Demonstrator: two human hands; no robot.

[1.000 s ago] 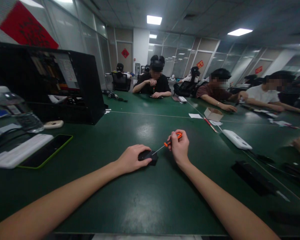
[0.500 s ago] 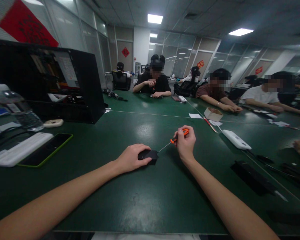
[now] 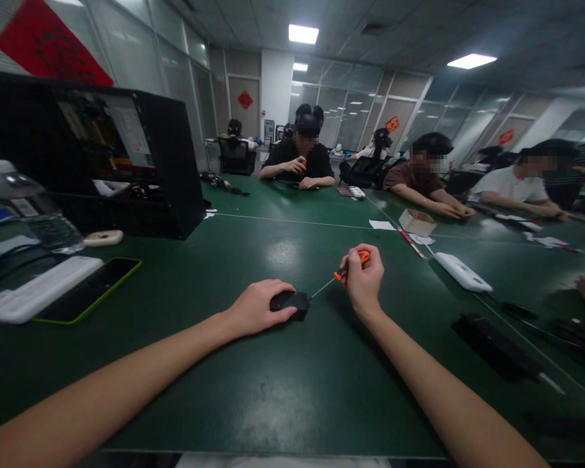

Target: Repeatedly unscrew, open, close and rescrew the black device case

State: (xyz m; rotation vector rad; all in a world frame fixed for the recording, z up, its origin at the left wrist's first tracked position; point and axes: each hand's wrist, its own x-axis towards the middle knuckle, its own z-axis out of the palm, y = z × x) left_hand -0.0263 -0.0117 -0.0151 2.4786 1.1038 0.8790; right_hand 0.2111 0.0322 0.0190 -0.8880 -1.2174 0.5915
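Note:
On the green table (image 3: 273,383), my left hand (image 3: 258,309) grips a small black box (image 3: 295,303) from its left side, fingers over the far edge and thumb along the near one. My right hand (image 3: 365,279) is closed around the orange and black handle of a screwdriver (image 3: 339,273). Its thin shaft slants down to the left, and the tip is at the right end of the box. Whether the tip sits in a screw is too small to make out.
At left are an open computer case (image 3: 168,169), a water bottle (image 3: 43,211), a green-edged phone (image 3: 92,291) and a white power strip (image 3: 43,286). Rightward lie a white device (image 3: 462,272), a black elongated object (image 3: 497,344) and a small cardboard box (image 3: 417,223). Several people sit around the table.
Both hands, the black box and the screwdriver keep nearly the same places. The view has shifted very slightly. Across the table, a person's raised hand has turned a little.

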